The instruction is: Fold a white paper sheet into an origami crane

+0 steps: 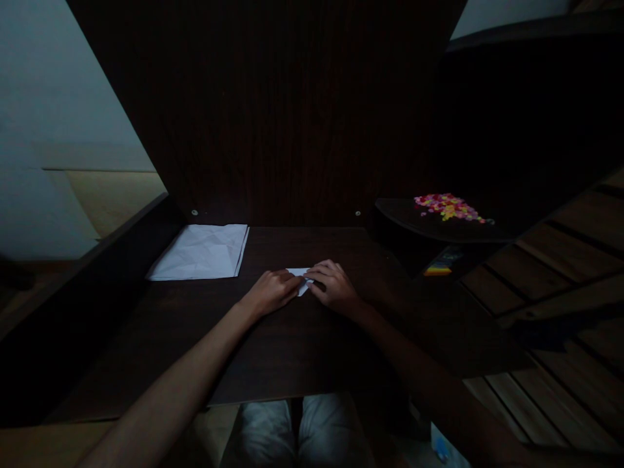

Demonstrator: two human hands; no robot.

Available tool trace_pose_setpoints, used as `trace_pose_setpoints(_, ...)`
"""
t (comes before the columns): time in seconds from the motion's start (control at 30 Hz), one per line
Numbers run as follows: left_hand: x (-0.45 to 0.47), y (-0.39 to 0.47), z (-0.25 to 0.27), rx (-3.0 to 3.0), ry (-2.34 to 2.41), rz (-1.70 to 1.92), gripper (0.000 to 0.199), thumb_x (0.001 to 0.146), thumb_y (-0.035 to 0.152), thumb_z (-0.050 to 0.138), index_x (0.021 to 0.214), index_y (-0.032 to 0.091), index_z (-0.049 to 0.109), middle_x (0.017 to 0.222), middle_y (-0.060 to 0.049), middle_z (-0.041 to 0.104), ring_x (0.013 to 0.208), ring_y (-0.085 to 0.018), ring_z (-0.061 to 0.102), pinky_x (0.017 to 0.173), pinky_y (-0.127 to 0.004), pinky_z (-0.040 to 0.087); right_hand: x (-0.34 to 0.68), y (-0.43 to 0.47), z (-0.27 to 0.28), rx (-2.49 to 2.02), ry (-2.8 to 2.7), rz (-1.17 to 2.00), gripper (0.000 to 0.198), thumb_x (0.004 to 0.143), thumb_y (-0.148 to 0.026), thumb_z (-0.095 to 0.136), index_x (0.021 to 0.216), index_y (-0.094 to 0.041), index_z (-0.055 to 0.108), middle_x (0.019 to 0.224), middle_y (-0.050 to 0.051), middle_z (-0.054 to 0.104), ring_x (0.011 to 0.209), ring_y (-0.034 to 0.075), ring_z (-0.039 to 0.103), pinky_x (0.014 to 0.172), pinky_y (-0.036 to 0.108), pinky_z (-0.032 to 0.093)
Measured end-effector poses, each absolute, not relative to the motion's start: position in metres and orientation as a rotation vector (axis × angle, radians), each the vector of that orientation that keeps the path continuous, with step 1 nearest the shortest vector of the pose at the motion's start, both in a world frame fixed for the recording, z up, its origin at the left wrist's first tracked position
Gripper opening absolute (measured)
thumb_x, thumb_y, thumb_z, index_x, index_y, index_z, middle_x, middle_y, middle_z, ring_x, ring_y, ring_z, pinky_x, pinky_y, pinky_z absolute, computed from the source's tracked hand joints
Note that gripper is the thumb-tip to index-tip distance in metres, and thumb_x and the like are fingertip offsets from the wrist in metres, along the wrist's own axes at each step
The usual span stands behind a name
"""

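A small piece of folded white paper (303, 286) lies on the dark wooden desk (273, 351), between my two hands. My left hand (275, 290) grips its left side, fingers curled and pressed together. From the right, my right hand (332, 285) has its fingers bent over the paper's other side, with thumb and fingertips closed on it. Both hands cover part of the paper, so its full shape is hidden. To the left on the desk rests a stack of larger creased white sheets (199, 252).
A raised side panel (97, 266) bounds the desk at left, and a tall dark back panel (273, 117) stands behind. At right, a rounded shelf (394, 211) bears a pile of small colourful pieces (448, 207). Beneath it sits an object with a yellow-orange edge (437, 270).
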State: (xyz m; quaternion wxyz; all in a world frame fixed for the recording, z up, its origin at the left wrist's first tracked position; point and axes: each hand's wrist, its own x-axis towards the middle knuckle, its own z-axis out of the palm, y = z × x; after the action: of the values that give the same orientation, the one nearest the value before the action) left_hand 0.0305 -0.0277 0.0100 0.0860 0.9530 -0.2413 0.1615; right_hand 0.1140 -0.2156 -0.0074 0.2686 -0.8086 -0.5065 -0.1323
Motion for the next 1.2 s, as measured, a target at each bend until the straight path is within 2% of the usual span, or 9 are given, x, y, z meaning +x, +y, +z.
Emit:
trace_pose_setpoints(0.37, 0.028, -0.033, 0.014, 2.724, -0.575, 0.491, 0.022, 0.090, 0.026, 0.047, 0.097, 0.015, 0.064, 0.085, -0.007, 0.067, 0.079, -0.017, 0.061, 0.072, -0.026, 0.047, 0.111, -0.216, -0.001, -2.134, -1.388, -0.450, 0.017, 0.088, -0.023, 0.052, 0.092, -0.021, 0.069, 0.089, 0.005, 0.068, 0.088, 0.021, 0.050, 0.079, 0.039, 0.036)
trace_pose_setpoints(0.5, 0.027, -0.033, 0.018, 2.608, -0.453, 0.552, 0.023, 0.090, 0.027, 0.047, 0.091, 0.015, 0.067, 0.083, -0.007, 0.069, 0.077, -0.017, 0.062, 0.074, -0.027, 0.048, 0.107, -0.217, 0.005, -2.062, -1.217, -0.588, 0.021, 0.084, -0.027, 0.058, 0.102, -0.025, 0.067, 0.110, 0.007, 0.064, 0.101, 0.025, 0.048, 0.086, 0.044, 0.038)
trace_pose_setpoints(0.6, 0.027, -0.032, 0.022, 2.390, -0.220, 0.614, 0.022, 0.087, 0.030, 0.053, 0.094, 0.016, 0.069, 0.090, -0.007, 0.071, 0.080, -0.018, 0.065, 0.076, -0.029, 0.049, 0.102, -0.218, 0.013, -1.957, -1.039, -0.685, 0.041, 0.081, -0.029, 0.060, 0.122, -0.024, 0.055, 0.129, 0.011, 0.049, 0.113, 0.027, 0.045, 0.095, 0.047, 0.038)
trace_pose_setpoints(0.7, 0.030, -0.029, 0.025, 2.084, 0.057, 0.602, 0.024, 0.080, 0.035, 0.060, 0.091, 0.017, 0.071, 0.090, -0.006, 0.072, 0.080, -0.020, 0.066, 0.073, -0.030, 0.051, 0.101, -0.220, 0.020, -1.865, -0.823, -0.691, 0.053, 0.080, -0.030, 0.060, 0.130, -0.022, 0.045, 0.133, 0.013, 0.042, 0.122, 0.029, 0.041, 0.099, 0.049, 0.037)
trace_pose_setpoints(0.77, 0.033, -0.029, 0.025, 1.856, 0.171, 0.525, 0.027, 0.072, 0.035, 0.067, 0.089, 0.014, 0.072, 0.085, -0.007, 0.073, 0.075, -0.021, 0.067, 0.067, -0.030, 0.051, 0.104, -0.220, 0.019, -1.802, -0.767, -0.583, 0.054, 0.079, -0.031, 0.061, 0.130, -0.022, 0.043, 0.132, 0.014, 0.042, 0.119, 0.029, 0.044, 0.095, 0.047, 0.041)
trace_pose_setpoints(0.9, 0.035, -0.031, 0.025, 1.527, 0.249, 0.360, 0.033, 0.058, 0.027, 0.076, 0.086, 0.011, 0.070, 0.073, -0.005, 0.072, 0.065, -0.020, 0.066, 0.058, -0.027, 0.050, 0.113, -0.214, 0.007, -1.647, -0.738, -0.137, 0.058, 0.075, -0.037, 0.065, 0.127, -0.022, 0.043, 0.122, 0.014, 0.053, 0.099, 0.022, 0.057, 0.081, 0.038, 0.050)
trace_pose_setpoints(0.97, 0.034, -0.034, 0.024, 1.450, 0.249, 0.276, 0.032, 0.056, 0.023, 0.076, 0.086, 0.011, 0.068, 0.069, -0.003, 0.071, 0.062, -0.018, 0.065, 0.056, -0.026, 0.050, 0.113, -0.210, 0.001, -1.589, -0.699, 0.074, 0.062, 0.070, -0.040, 0.069, 0.124, -0.020, 0.045, 0.112, 0.013, 0.059, 0.090, 0.021, 0.061, 0.075, 0.035, 0.051)
trace_pose_setpoints(1.07, 0.033, -0.040, 0.021, 1.397, 0.226, 0.107, 0.031, 0.056, 0.017, 0.073, 0.085, 0.013, 0.064, 0.062, 0.000, 0.068, 0.055, -0.016, 0.063, 0.054, -0.025, 0.049, 0.109, -0.206, -0.001, -1.516, -0.699, 0.338, 0.049, 0.070, -0.043, 0.069, 0.109, -0.018, 0.057, 0.101, 0.010, 0.065, 0.088, 0.021, 0.063, 0.078, 0.035, 0.051)
trace_pose_setpoints(1.2, 0.032, -0.046, 0.015, 1.397, 0.162, 0.025, 0.028, 0.057, 0.016, 0.072, 0.080, 0.016, 0.055, 0.058, 0.005, 0.064, 0.052, -0.012, 0.060, 0.052, -0.023, 0.048, 0.104, -0.204, 0.002, -1.441, -0.635, 0.472, 0.040, 0.066, -0.044, 0.072, 0.095, -0.016, 0.065, 0.093, 0.008, 0.069, 0.084, 0.022, 0.065, 0.076, 0.036, 0.052)
